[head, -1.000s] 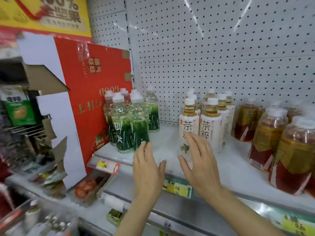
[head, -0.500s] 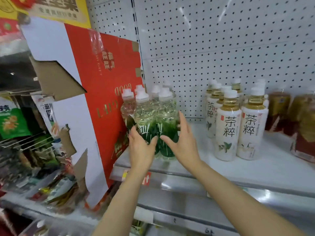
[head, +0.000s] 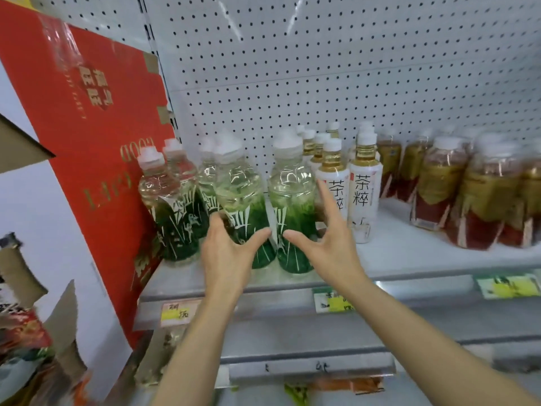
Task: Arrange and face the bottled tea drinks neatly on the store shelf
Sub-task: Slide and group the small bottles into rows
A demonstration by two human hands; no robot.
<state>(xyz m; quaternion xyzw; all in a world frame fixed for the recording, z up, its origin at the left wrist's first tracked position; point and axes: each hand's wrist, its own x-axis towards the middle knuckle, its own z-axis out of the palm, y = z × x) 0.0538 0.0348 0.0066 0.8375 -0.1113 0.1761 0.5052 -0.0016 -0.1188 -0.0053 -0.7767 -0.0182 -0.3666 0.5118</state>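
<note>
Several green-labelled tea bottles [head: 167, 200] stand at the left end of the white shelf [head: 409, 256]. My left hand [head: 228, 256] grips the front green-labelled bottle [head: 238, 186] low on its left side. My right hand [head: 325, 247] cups a second green-labelled bottle [head: 292, 186] from the right, thumb in front and fingers stretched up beside it. A narrow gap separates these two bottles. White-labelled tea bottles [head: 364, 186] stand in rows just right of my right hand. Amber bottles with gold and red labels [head: 436, 194] fill the shelf's right side.
A large red gift carton [head: 96, 112] leans against the shelf's left end, touching the leftmost bottles. White pegboard [head: 322, 68] backs the shelf. Price tags [head: 178, 313] sit on the front rail. Packaged snacks [head: 23, 332] crowd the lower left.
The view has closed in on the green bottles. My hands went from reaching over the shelf edge to holding one front bottle each, and these two bottles now stand slightly apart.
</note>
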